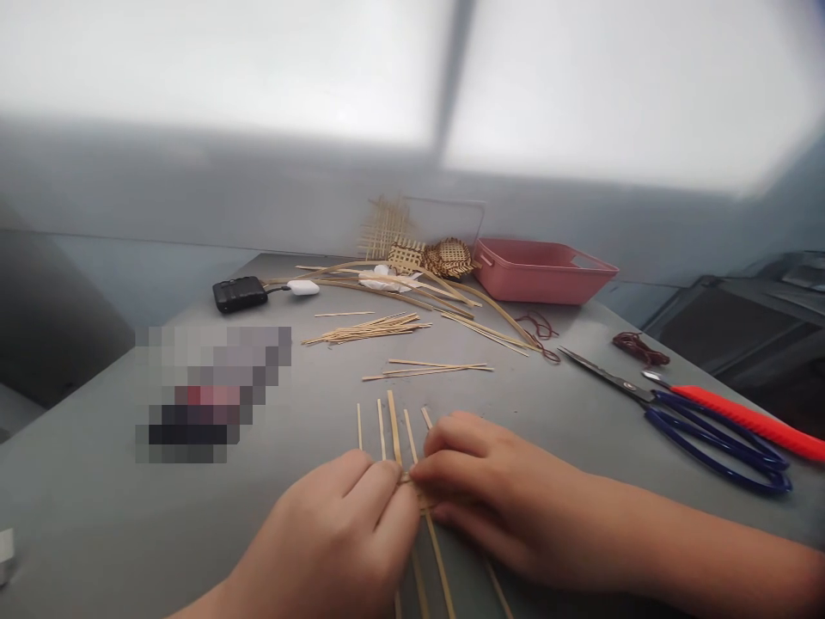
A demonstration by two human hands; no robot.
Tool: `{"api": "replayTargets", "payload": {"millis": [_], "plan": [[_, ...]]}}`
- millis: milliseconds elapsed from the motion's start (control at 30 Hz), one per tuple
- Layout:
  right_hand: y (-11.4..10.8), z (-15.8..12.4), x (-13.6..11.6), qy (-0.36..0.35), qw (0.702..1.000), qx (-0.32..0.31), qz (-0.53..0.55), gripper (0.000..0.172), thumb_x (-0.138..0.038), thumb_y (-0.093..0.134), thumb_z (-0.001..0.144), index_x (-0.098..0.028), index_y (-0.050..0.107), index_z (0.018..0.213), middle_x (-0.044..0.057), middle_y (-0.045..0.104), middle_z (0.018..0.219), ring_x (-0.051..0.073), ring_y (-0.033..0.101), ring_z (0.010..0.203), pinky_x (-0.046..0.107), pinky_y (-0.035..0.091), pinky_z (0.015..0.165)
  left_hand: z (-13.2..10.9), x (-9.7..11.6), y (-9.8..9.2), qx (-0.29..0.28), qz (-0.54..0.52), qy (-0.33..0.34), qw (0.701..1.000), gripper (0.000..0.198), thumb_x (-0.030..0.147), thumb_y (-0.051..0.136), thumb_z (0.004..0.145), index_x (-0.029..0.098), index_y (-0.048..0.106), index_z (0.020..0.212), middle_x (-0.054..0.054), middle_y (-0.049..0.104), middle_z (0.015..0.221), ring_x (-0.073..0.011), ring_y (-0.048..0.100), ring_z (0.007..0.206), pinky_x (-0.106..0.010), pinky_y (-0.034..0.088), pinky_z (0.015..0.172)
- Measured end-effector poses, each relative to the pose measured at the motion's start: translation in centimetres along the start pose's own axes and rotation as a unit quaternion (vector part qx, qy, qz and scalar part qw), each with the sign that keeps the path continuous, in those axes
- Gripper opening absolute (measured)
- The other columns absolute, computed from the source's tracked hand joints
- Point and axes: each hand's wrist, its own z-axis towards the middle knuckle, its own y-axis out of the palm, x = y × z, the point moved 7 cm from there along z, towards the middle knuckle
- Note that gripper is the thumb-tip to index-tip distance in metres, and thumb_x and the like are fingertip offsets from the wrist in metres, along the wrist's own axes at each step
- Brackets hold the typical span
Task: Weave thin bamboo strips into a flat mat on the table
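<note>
Several thin bamboo strips (394, 430) lie side by side on the grey table (96, 516), pointing away from me. My left hand (341, 537) and my right hand (480, 490) meet over them near the front edge. Both hands have their fingers closed in a pinch on the strips where a crosswise strip passes between them. The strips' near ends run out under my hands toward me. Part of the strips is hidden beneath my fingers.
Blue-handled scissors (702, 425) and a red-handled tool (754, 421) lie at right. Loose strip bundles (370, 329), woven pieces (444, 256), a pink tray (541, 271), red thread (638, 346), a black device (240, 294) and a blurred patch (206, 391) are farther back.
</note>
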Motion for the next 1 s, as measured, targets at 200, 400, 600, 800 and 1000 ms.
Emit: {"api": "replayTargets", "payload": {"millis": [200, 400, 600, 800, 1000], "plan": [[0.1, 0.2, 0.0, 0.012, 1.000, 0.013, -0.021, 0.024, -0.016, 0.047, 0.096, -0.015, 0.069, 0.105, 0.007, 0.057, 0.089, 0.018, 0.054, 0.080, 0.029, 0.048, 0.074, 0.3, 0.2, 0.6, 0.007, 0.014, 0.012, 1.000, 0.025, 0.007, 0.043, 0.095, 0.019, 0.058, 0.078, -0.002, 0.059, 0.072, -0.0174, 0.057, 0.067, -0.027, 0.052, 0.066], [-1.2, 0.2, 2.0, 0.005, 0.997, 0.066, 0.031, 0.021, -0.020, 0.055, 0.093, -0.015, 0.068, 0.110, 0.008, 0.061, 0.097, 0.017, 0.060, 0.087, 0.028, 0.051, 0.081, 0.4, 0.5, 0.5, 0.037, 0.026, 0.025, 0.999, 0.023, 0.015, 0.044, 0.098, 0.019, 0.060, 0.081, -0.003, 0.059, 0.075, -0.0189, 0.059, 0.072, -0.031, 0.053, 0.070], [-4.4, 1.1, 7.4, 0.025, 0.972, 0.213, -0.092, 0.015, -0.024, 0.055, 0.094, -0.018, 0.069, 0.096, 0.009, 0.066, 0.095, 0.021, 0.062, 0.090, 0.036, 0.050, 0.083, 0.4, 0.5, 0.3, 0.023, 0.011, 0.023, 0.999, 0.025, 0.016, 0.048, 0.097, 0.019, 0.057, 0.074, -0.003, 0.059, 0.072, -0.0185, 0.059, 0.071, -0.030, 0.053, 0.069], [-3.7, 3.9, 9.4, 0.040, 0.977, 0.182, -0.109, 0.011, -0.020, 0.062, 0.091, -0.018, 0.070, 0.098, 0.009, 0.065, 0.099, 0.022, 0.059, 0.098, 0.038, 0.047, 0.090, 0.4, 0.6, 0.0, 0.041, 0.004, 0.030, 0.999, 0.026, 0.013, 0.044, 0.098, 0.018, 0.062, 0.079, -0.005, 0.063, 0.076, -0.0200, 0.063, 0.080, -0.032, 0.056, 0.078], [-3.5, 4.3, 9.4, 0.083, 0.974, 0.176, -0.113, 0.004, -0.015, 0.063, 0.088, -0.016, 0.067, 0.090, 0.008, 0.063, 0.094, 0.021, 0.057, 0.095, 0.035, 0.046, 0.088, 0.6, 1.5, -1.0, 0.077, -0.003, 0.081, 0.994, 0.029, 0.008, 0.041, 0.099, 0.019, 0.068, 0.100, -0.005, 0.073, 0.106, -0.0189, 0.068, 0.089, -0.030, 0.057, 0.081]]}}
